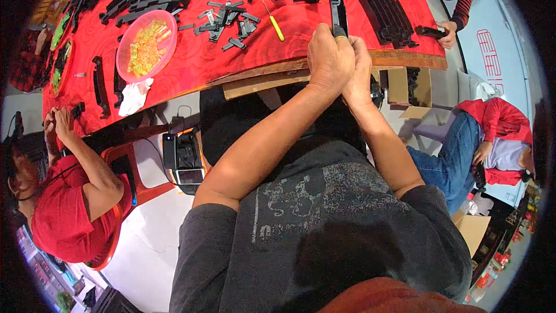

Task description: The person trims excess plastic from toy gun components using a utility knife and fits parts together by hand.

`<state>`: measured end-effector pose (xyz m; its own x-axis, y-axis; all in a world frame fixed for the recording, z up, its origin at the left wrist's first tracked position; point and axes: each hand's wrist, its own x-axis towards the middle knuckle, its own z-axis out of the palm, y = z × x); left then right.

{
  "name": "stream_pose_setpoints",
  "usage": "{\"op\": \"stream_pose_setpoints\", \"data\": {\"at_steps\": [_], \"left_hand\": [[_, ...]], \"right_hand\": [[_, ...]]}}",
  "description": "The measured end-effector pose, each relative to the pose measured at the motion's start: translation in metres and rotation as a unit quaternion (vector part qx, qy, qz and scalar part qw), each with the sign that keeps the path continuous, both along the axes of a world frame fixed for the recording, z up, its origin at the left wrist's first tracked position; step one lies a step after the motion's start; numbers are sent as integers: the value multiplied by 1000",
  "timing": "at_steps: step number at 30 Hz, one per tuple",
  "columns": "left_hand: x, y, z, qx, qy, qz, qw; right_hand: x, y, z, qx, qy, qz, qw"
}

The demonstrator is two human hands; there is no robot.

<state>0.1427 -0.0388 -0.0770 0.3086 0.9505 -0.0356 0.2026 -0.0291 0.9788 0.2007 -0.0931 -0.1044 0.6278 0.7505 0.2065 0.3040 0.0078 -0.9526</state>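
Observation:
Both of my hands are together at the table's front edge, closed around a long black plastic part [335, 1] that points away from me. My left hand [329, 57] wraps its near end, fingers curled. Behind it and partly hidden by it, my right hand [362, 65] grips the same end from the right. Just right of the part lie several long black plastic parts [387, 14] side by side. To the left is a screwdriver [276, 26] with a yellow handle, then a pile of small black pieces [222, 19].
A pink basket [120, 52] of small yellow-orange pieces stands on the red-covered table [191, 61], beside white tissue [135, 96]. More black parts [153, 3] lie at the back. Co-workers sit left and right; a co-worker's hand [447, 35] holds a black part. A cardboard box [399, 84] sits below.

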Motion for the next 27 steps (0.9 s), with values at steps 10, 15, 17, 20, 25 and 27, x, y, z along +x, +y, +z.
{"op": "stream_pose_setpoints", "data": {"at_steps": [10,15,17,20,25,27], "left_hand": [[0,1,-3,31,15,-4,999],[-3,4,4,7,1,-11,1000],[-3,4,7,-6,13,-13,1000],[-6,5,4,-2,5,3,1000],[-8,9,4,14,9,-1,1000],[-9,9,-2,27,7,-4,1000]], "right_hand": [[-3,2,0,17,-18,-5,1000],[1,0,0,-19,-46,-8,999],[-1,1,7,-24,-32,-12,999],[-7,2,7,-11,-51,-7,999],[-8,5,10,-35,-65,-13,997],[-9,4,9,-29,-60,-10,998]]}}
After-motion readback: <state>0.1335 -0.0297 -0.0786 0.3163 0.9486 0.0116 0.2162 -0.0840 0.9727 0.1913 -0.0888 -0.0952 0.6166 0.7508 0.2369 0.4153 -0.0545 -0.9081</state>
